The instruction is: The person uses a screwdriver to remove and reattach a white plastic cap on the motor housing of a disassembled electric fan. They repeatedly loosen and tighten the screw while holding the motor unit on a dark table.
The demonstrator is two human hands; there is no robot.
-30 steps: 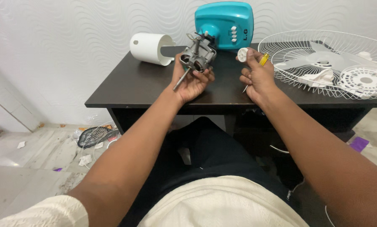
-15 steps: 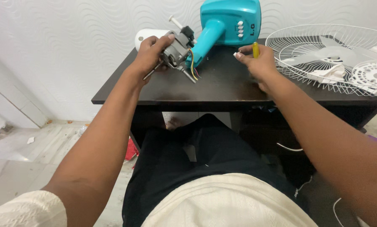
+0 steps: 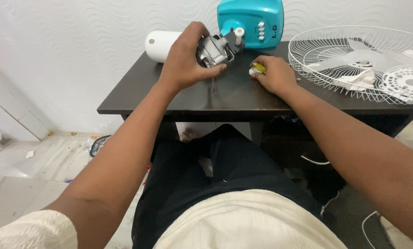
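on the far left, a pale tiled floor (image 3: 26, 170) runs below a white wall with a wavy relief pattern (image 3: 77, 41). a small dark round object (image 3: 97, 144) lies on the floor beside the bench; its kind cannot be told.

the dark bench (image 3: 234, 94) stands against the wall. at its left rear lies a white cylinder (image 3: 160, 45) on its side, flat end facing the camera.

the left hand (image 3: 185, 60) is closed over a metal fan motor (image 3: 214, 50), fingers wrapped across the top and thumb under the near edge. the motor is held just above the bench surface, near its rear edge. a dark bracket and a white shaft knob (image 3: 238, 33) project from the motor's right side, touching or just in front of the turquoise fan housing (image 3: 251, 23). the housing stands upright at the back of the bench and carries a column of white buttons.

the right hand (image 3: 273, 74) rests knuckles-up on the bench, right of the motor and apart from it. it is closed around a yellow-handled tool (image 3: 259, 67), likely a screwdriver; only the handle end shows. a small white part (image 3: 252, 71) sits at the fingertips.

at the right, a white wire fan guard (image 3: 335, 41) lies flat on the bench, overhanging its edge. inside it rest translucent fan blades (image 3: 367, 54) and a round white perforated plastic disc (image 3: 407, 83).

the person sits at the bench in dark trousers and a cream garment.
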